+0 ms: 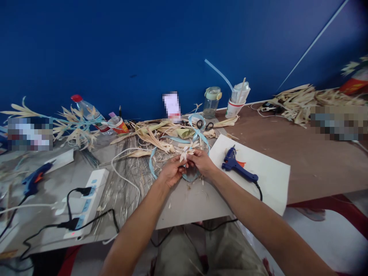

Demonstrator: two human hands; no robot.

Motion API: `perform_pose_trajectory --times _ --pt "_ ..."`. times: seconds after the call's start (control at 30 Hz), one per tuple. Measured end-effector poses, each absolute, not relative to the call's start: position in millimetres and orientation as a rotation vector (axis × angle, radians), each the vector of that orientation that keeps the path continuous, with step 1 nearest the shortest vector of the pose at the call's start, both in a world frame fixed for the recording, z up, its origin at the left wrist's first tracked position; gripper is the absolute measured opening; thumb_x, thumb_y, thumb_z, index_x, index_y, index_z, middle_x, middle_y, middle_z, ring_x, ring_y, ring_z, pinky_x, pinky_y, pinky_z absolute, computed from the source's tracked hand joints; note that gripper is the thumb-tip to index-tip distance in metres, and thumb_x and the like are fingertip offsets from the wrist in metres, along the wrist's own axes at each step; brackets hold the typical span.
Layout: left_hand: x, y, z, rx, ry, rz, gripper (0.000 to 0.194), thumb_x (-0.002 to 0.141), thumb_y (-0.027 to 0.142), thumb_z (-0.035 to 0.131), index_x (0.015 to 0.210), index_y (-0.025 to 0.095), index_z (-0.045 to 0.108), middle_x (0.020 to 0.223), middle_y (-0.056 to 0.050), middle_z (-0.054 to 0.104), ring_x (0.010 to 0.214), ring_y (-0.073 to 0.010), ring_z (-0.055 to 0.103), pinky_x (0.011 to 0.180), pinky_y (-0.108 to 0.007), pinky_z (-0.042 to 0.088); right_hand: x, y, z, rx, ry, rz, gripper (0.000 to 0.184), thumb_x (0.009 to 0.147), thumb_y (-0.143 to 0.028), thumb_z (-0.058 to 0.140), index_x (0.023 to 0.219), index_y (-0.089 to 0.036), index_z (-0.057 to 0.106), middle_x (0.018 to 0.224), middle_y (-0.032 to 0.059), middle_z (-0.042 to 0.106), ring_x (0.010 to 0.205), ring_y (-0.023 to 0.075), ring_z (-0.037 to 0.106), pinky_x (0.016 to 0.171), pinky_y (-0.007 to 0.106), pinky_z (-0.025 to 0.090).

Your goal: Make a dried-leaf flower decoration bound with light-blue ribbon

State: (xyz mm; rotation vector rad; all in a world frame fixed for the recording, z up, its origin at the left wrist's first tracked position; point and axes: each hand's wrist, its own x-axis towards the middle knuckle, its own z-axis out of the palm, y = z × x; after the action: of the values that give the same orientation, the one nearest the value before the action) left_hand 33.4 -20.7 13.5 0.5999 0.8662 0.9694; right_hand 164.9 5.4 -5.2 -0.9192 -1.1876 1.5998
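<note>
Hands point(185, 166) pinching a small, pale, papery flower point(184, 154) with pointed petals, beside glossy blue ribbon point(152, 164).

Pinched between the left hand point(172, 171) and right hand point(202, 163), the pale flower point(184, 154) looks dry, matt and papery, like the rough, creased husks point(156, 141) beyond the grip, where a light-blue ribbon point(152, 163) loops smooth and faintly glossy. To the grip's left lie thin wires point(125, 191) with a metallic shine and, farther out, a smooth white plastic power strip point(91, 197). To its right, a blue plastic glue gun point(242, 171) with a soft sheen rests on a matt, paper-like white sheet point(271, 186).
</note>
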Motion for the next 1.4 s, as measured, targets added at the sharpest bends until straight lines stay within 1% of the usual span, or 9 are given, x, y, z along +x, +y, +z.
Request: perform_pose_trajectory --times 0.23,0.47,0.6,0.7,0.8,0.93,1.03,1.2,1.4 --pt "36 -22 14 0.615 0.875 1.004 0.026 0.057 0.024 0.080 0.070 0.012 0.061 0.055 0.001 0.056 0.040 -0.0008 0.035 0.042 -0.015 0.027 164 5 -2 -0.870 -1.156 1.605 0.029 0.066 -0.040 0.070 0.058 -0.017 0.055 0.044 -0.0025 0.056 0.040 0.0063 0.038 0.043 0.023 0.025" --pt "34 -22 18 0.725 0.900 0.976 0.032 0.057 0.034 0.083 0.073 0.012 0.067 0.063 -0.002 0.059 0.051 -0.0045 0.044 0.044 -0.016 0.030 168 9 -4 -0.911 -1.166 1.604 0.027 0.065 -0.039 0.072 0.062 -0.016 0.058 0.048 -0.0035 0.055 0.043 0.0073 0.044 0.046 0.023 0.028" --pt "32 -20 19 0.759 0.957 0.971 0.035 0.054 0.038 0.083 0.070 0.012 0.068 0.062 -0.002 0.059 0.054 -0.0071 0.047 0.046 -0.018 0.032 169 9 -4 -0.872 -1.154 1.655 0.029 0.063 -0.041 0.074 0.063 -0.016 0.060 0.052 -0.0031 0.057 0.045 0.0078 0.046 0.048 0.023 0.031" --pt "30 -19 19 0.842 0.977 0.965 0.032 0.054 0.034 0.084 0.073 0.013 0.069 0.066 -0.002 0.060 0.058 -0.0077 0.047 0.046 -0.018 0.029 169 9 -4 -0.866 -1.150 1.637 0.029 0.061 -0.042 0.075 0.060 -0.017 0.060 0.051 -0.0044 0.053 0.047 0.0069 0.043 0.048 0.022 0.031" --pt "26 -19 19 0.886 0.998 0.974 0.029 0.057 0.034 0.082 0.073 0.013 0.069 0.067 -0.002 0.060 0.060 -0.0085 0.047 0.048 -0.019 0.029 170 11 -4 -0.884 -1.105 1.625 0.030 0.060 -0.042 0.077 0.059 -0.017 0.060 0.051 -0.0054 0.050 0.047 0.0064 0.040 0.049 0.022 0.031" --pt "24 -20 17 0.927 0.992 0.971 0.027 0.056 0.032 0.082 0.065 0.013 0.066 0.058 0.001 0.053 0.051 -0.0058 0.037 0.049 -0.021 0.026 171 12 -5 -0.865 -1.029 1.664 0.032 0.059 -0.045 0.078 0.064 -0.018 0.060 0.055 -0.0042 0.055 0.049 0.0076 0.044 0.051 0.023 0.035" --pt "23 -21 16 0.971 0.995 0.953 0.029 0.054 0.032 0.083 0.063 0.012 0.065 0.060 0.000 0.054 0.053 -0.0063 0.038 0.052 -0.022 0.027 171 10 -3 -0.867 -1.047 1.691 0.033 0.058 -0.045 0.078 0.064 -0.018 0.061 0.057 -0.0026 0.059 0.050 0.0080 0.046 0.051 0.023 0.036" --pt "23 -21 19 0.959 1.035 0.900 0.032 0.053 0.035 0.083 0.066 0.011 0.066 0.063 -0.001 0.058 0.052 -0.0060 0.038 0.051 -0.022 0.026 172 8 1 -0.858 -1.072 1.711 0.033 0.058 -0.046 0.079 0.061 -0.017 0.062 0.055 -0.0018 0.059 0.049 0.0086 0.047 0.050 0.023 0.036" --pt "24 -22 22 0.893 1.041 0.867 0.030 0.051 0.030 0.083 0.064 0.011 0.064 0.065 -0.001 0.060 0.052 -0.0058 0.040 0.051 -0.022 0.026 174 7 2 -0.857 -1.069 1.727 0.032 0.059 -0.043 0.078 0.064 -0.017 0.062 0.059 -0.0006 0.062 0.051 0.0084 0.049 0.051 0.023 0.037"
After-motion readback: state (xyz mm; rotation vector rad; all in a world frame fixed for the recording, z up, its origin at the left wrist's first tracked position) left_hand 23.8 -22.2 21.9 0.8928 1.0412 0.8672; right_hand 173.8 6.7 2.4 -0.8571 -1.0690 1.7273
